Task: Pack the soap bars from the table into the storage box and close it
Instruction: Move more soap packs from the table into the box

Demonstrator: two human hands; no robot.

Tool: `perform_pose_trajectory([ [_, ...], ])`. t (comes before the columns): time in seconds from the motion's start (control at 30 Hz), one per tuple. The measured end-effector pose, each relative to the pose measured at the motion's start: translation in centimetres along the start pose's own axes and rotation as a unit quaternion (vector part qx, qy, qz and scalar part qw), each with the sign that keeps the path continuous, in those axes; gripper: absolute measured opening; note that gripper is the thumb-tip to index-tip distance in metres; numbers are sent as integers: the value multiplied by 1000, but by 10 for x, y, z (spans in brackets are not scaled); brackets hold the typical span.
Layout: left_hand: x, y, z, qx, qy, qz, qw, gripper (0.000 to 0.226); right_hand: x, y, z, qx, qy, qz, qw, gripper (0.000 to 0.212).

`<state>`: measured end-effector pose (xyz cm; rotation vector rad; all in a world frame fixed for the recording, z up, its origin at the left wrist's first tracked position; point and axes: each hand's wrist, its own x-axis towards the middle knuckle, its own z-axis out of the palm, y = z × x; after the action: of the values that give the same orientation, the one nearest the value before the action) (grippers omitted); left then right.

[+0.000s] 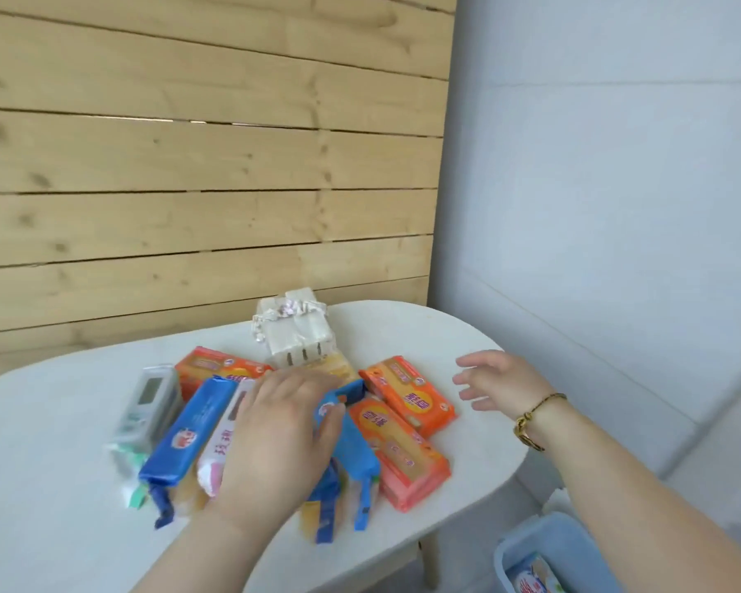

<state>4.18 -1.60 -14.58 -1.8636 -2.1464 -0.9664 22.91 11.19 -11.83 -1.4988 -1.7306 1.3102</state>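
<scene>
Soap bars, wrapped, mixed lot, on a pale rounded table (403,336): most of the stock is unpacked. Counted on the tabletop are three orange-wrapped bars, at rear left (215,368), at right (407,393) and at front right (396,447); two blue-wrapped bars, one at left (189,430) and one at centre (354,447); one white-and-pink bar (227,438); and a white multipack bundle (298,331) standing at the back. Further yellowish pieces under the pile cannot be identified. A clear-wrapped grey item with a small screen (148,404) lies at far left; whether it is soap cannot be told. Storage box (544,545), light blue, sits open on the floor below the table's right end, with at least one packet (531,579) showing inside, so packing is judged begun but far from done; no lid is in view and closing remains. Left hand (283,425) lies palm-down on the middle of the pile, fingers closing over the upper end of the centre blue bar, touching it; a firm hold cannot be confirmed. Right hand (497,378), with a bracelet (531,425) at the wrist, hovers empty with fingers spread, just beside the right orange bar and apart from it.
</scene>
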Motion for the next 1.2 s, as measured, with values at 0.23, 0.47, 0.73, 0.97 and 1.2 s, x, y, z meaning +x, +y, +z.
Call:
perform_pose_trajectory([
  [0.23, 2, -33, 5, 71, -187, -106, 974, 100, 47, -46, 74, -249, -46, -28, 967, 53],
  [0.47, 5, -35, 6, 99, -220, -89, 966, 61, 49, -39, 76, -407, -87, 89, 905, 80],
  [0.73, 4, -36, 8, 82, -208, -93, 970, 76, 60, -23, 85, -410, -65, 98, 904, 86],
  [0.97, 4, -35, 7, 62, -196, -98, 974, 60, 49, -12, 69, -264, -33, 85, 960, 67],
  [1.2, 3, -30, 2, 43, -168, -97, 980, 57, 30, -15, 40, -193, -36, 75, 978, 70],
])
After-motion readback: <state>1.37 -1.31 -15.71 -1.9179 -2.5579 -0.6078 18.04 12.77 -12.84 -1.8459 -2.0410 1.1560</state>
